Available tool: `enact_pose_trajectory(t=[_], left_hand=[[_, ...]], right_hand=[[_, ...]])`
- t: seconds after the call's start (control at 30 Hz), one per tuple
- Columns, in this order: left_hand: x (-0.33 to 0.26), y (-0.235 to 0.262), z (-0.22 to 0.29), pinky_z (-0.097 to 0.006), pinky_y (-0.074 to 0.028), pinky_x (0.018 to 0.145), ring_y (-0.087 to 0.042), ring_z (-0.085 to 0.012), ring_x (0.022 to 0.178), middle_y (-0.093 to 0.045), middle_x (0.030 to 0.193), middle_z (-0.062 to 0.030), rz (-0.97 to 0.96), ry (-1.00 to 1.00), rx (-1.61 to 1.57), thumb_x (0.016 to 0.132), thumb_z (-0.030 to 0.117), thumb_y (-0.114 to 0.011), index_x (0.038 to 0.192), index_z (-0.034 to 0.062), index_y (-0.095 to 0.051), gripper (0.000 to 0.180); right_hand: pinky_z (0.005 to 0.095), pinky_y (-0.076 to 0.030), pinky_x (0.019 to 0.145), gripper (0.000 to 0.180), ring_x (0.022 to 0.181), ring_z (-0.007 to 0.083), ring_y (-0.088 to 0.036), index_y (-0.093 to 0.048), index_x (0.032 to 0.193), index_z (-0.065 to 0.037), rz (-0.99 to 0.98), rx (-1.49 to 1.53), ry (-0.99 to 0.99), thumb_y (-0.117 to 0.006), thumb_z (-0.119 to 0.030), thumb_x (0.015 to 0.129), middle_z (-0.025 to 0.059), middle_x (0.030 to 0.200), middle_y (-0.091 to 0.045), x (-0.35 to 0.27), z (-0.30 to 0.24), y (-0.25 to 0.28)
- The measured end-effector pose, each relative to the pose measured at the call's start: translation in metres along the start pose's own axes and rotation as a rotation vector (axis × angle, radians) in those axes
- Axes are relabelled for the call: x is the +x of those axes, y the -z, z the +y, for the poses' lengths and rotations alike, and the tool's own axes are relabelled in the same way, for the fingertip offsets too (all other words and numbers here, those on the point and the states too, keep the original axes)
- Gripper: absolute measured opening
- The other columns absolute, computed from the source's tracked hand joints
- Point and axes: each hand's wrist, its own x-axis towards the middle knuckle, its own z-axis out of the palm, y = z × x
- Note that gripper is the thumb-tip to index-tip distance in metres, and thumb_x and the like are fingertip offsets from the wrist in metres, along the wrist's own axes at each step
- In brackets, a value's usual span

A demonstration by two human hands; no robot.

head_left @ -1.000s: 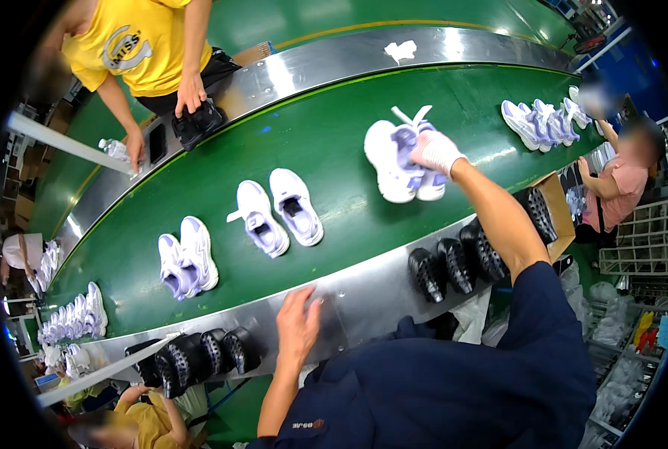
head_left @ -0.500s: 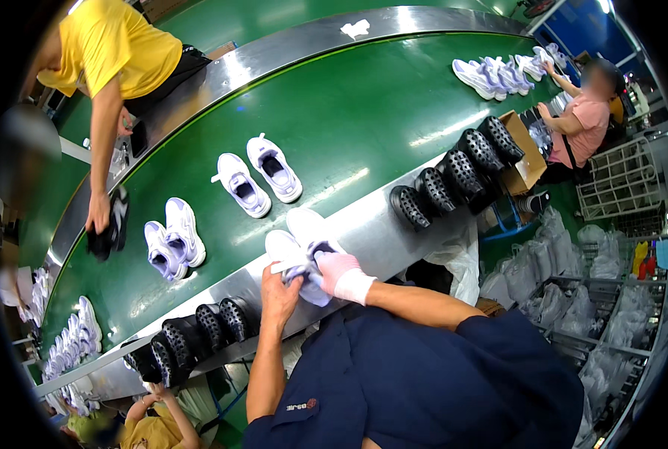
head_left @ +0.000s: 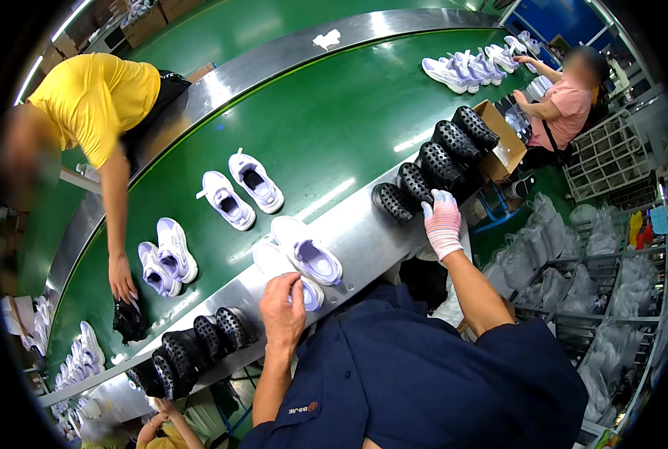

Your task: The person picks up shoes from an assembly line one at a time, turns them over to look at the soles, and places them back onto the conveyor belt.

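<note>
Head view, looking down: left hand point(head_left: 283, 308), bare, lay clenched over the heel end of the nearer white and lilac sneaker point(head_left: 285, 271) on the steel ledge point(head_left: 364, 232), at about 7 o'clock from picture centre. Second sneaker of the pair point(head_left: 308, 249) sat just beside it, touching along one side, sole down, opening up, untouched by either hand. Right hand point(head_left: 442, 223), in a pink and white knit glove, was raised at about 3 o'clock, fingers together and straight, released and gripping nothing, its fingertips just at the row of black perforated shoe moulds point(head_left: 433, 166) standing on edge along the ledge; contact could not be told. On the green conveyor belt point(head_left: 334, 120), another white pair point(head_left: 240, 189) lay at 10 o'clock, well apart from the hands, and a lilac pair point(head_left: 166, 254) at 9 o'clock. Across the belt, a person in a yellow shirt point(head_left: 95, 101) reached an arm down to a black piece point(head_left: 128, 320) at the belt edge. At 2 o'clock, a person in a pink shirt point(head_left: 566, 112) sat near more sneakers point(head_left: 465, 69). Second row of black moulds point(head_left: 195, 348) stood at 8 o'clock
</note>
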Motion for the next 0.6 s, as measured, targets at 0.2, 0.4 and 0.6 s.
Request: enact_pose_trajectory(t=[0.2, 0.4, 0.6], left_hand=[[0.027, -0.009, 0.047, -0.041, -0.055, 0.085, -0.068, -0.0317, 0.096, -0.069, 0.111, -0.0180, -0.042, -0.325, 0.183, 0.083, 0.015, -0.082, 0.123, 0.0020, -0.066, 0.045], [0.048, -0.018, 0.067, -0.044, -0.054, 0.084, -0.067, -0.0393, 0.100, -0.069, 0.112, -0.0224, -0.856, -0.251, 0.195, 0.082, 0.040, -0.083, 0.125, 0.0015, -0.064, 0.061], [0.045, -0.027, 0.026, -0.046, -0.053, 0.080, -0.070, -0.0395, 0.093, -0.073, 0.098, -0.0203, -1.098, -0.149, -0.078, 0.083, 0.043, -0.081, 0.119, 0.0044, -0.068, 0.055]], right_hand=[[0.0456, -0.053, 0.090, 0.038, 0.102, 0.0384, -0.064, -0.063, 0.115, -0.004, -0.126, 0.452, 0.309, -0.079, -0.014, 0.082, 0.0173, 0.109, -0.065, -0.013, -0.048, 0.113], [0.0418, -0.054, 0.093, 0.045, 0.106, 0.0367, -0.065, -0.063, 0.120, -0.002, -0.766, 0.631, 0.612, -0.080, -0.016, 0.082, 0.0167, 0.113, -0.065, -0.035, -0.093, 0.141], [0.0439, -0.057, 0.076, 0.057, 0.087, 0.0390, -0.071, -0.067, 0.116, -0.005, -1.057, 0.170, 0.717, -0.067, -0.057, 0.091, 0.0166, 0.091, -0.072, -0.037, -0.116, 0.139]])
